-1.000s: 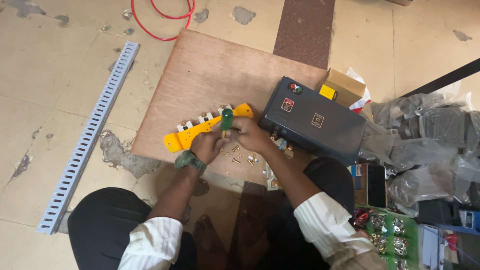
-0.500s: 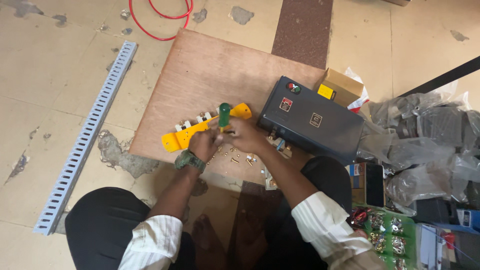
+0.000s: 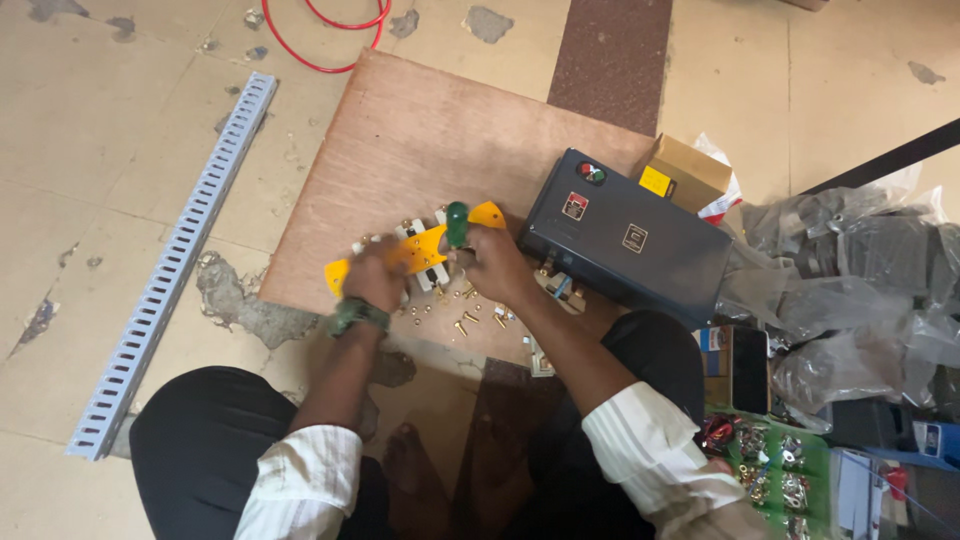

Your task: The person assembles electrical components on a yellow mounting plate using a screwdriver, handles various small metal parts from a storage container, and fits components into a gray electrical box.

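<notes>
Clearly the yellow plate (image 3: 415,252) with its row of white blocks lay flat on the wooden board (image 3: 420,150), pinned under the left hand (image 3: 375,280), whose fingers were curled down over its near end. The right hand (image 3: 495,262) was closed around a screwdriver with a green handle (image 3: 457,222), held upright over the plate's far half, just beside the left hand. Judging by its look, the plate was a stiff, light plastic strip that would slide on the smooth board unless pressed down, so a flat palm on one end seemed the sensible hold; the white blocks looked brittle enough to crack under a slipped tip. The screwdriver handle was smooth and rounded, best taken in a full fist. Small brass screws (image 3: 468,318) lay scattered on the board just near the wrists, tiny and easy to roll or lose. Beyond the right hand, close by, sat a dark blue metal box (image 3: 625,240), likely heavy, with a small cardboard carton (image 3: 690,172) past it. Well off to the left hand's side lay a long grey slotted strip (image 3: 170,270) on the floor, and a red cable (image 3: 320,40) curled beyond the board.
</notes>
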Demonstrator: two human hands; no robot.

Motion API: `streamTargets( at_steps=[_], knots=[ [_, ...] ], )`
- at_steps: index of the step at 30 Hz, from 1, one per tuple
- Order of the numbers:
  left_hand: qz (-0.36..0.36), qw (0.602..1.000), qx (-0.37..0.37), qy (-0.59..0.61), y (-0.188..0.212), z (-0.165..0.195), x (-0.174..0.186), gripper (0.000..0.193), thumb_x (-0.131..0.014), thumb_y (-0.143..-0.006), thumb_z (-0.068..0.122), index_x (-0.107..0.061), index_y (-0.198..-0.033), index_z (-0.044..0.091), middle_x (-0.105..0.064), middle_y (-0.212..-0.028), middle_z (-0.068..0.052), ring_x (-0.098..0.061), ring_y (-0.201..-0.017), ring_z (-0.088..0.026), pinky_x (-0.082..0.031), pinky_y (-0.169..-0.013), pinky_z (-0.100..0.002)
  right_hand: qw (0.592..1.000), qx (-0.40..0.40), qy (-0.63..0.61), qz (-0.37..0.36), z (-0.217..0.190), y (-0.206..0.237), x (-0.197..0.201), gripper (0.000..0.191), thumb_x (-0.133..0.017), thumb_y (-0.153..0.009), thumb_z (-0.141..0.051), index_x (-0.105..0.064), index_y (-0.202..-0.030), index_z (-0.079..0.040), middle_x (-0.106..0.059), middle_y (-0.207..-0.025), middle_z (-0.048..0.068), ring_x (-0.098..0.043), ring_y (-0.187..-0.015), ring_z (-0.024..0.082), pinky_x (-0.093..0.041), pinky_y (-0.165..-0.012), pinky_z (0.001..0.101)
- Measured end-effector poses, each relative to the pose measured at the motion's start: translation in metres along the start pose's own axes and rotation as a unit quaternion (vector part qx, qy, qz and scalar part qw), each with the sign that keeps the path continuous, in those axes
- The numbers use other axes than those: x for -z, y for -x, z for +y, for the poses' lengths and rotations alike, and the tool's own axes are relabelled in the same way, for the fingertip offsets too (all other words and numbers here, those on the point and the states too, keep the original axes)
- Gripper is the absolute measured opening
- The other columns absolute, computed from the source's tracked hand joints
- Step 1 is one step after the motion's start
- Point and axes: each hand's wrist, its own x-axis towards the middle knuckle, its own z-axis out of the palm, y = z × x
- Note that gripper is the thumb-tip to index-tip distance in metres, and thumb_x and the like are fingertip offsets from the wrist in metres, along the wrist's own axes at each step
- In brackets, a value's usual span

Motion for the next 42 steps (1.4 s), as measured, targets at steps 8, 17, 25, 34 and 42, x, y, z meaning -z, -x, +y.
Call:
streamTargets(
  at_steps=[8,17,25,34,42],
  knots=[
    [-0.084,0.951,0.294,-0.036,0.0,-0.069,0.014,0.052,-0.068,-0.088,0.034,-0.059,-0.126,-0.001,-0.07,-0.112,-0.03,-0.068,-0.106,-0.045,-0.055,-0.09,-0.053,0.998,0.041,-0.045,0.015,-0.022,0.003,-0.044,0.013,-0.072,-0.09,-0.007,-0.07,-0.103,-0.003,-0.075,-0.097,0.013,-0.074,-0.094,0.027,-0.056,-0.083,0.0391],
    [0.004,0.984,0.146,-0.104,0.013,-0.05,0.026,0.074,-0.082,-0.061,0.034,-0.064,-0.127,0.004,-0.068,-0.12,-0.03,-0.066,-0.105,-0.05,-0.054,-0.083,-0.056,0.998,0.045,-0.019,0.039,-0.028,-0.002,-0.06,0.013,-0.071,-0.088,-0.008,-0.069,-0.1,-0.004,-0.075,-0.094,0.013,-0.075,-0.092,0.029,-0.056,-0.082,0.0401],
    [-0.243,0.964,-0.076,0.079,0.018,-0.043,0.006,0.035,-0.064,-0.089,0.011,-0.073,-0.121,0.02,-0.076,-0.098,-0.013,-0.073,-0.094,-0.032,-0.057,-0.084,-0.044,0.996,-0.005,0.031,0.085,-0.045,0.004,-0.076,0.015,-0.074,-0.087,-0.012,-0.07,-0.099,-0.004,-0.075,-0.09,0.015,-0.075,-0.087,0.03,-0.058,-0.076,0.0407],
    [-0.179,0.981,-0.075,-0.026,0.026,-0.027,0.026,0.033,-0.067,-0.091,0.025,-0.07,-0.124,0.02,-0.072,-0.113,-0.012,-0.067,-0.104,-0.034,-0.053,-0.086,-0.049,0.961,0.15,-0.073,0.221,-0.104,-0.006,-0.067,0.042,-0.063,-0.1,-0.016,-0.046,-0.132,0.006,-0.061,-0.115,0.018,-0.063,-0.108,0.029,-0.049,-0.096,0.0405],
    [-0.131,0.984,-0.042,-0.114,0.026,-0.061,0.01,0.099,-0.079,-0.072,0.031,-0.038,-0.156,0.001,-0.021,-0.166,-0.022,-0.011,-0.151,-0.038,-0.019,-0.117,-0.053,0.854,0.112,-0.462,0.211,-0.072,-0.042,-0.093,0.043,-0.045,-0.119,-0.024,-0.043,-0.078,-0.009,-0.045,-0.063,0.0,-0.043,-0.056,0.006,-0.036,-0.058,0.0276]
  ],
)
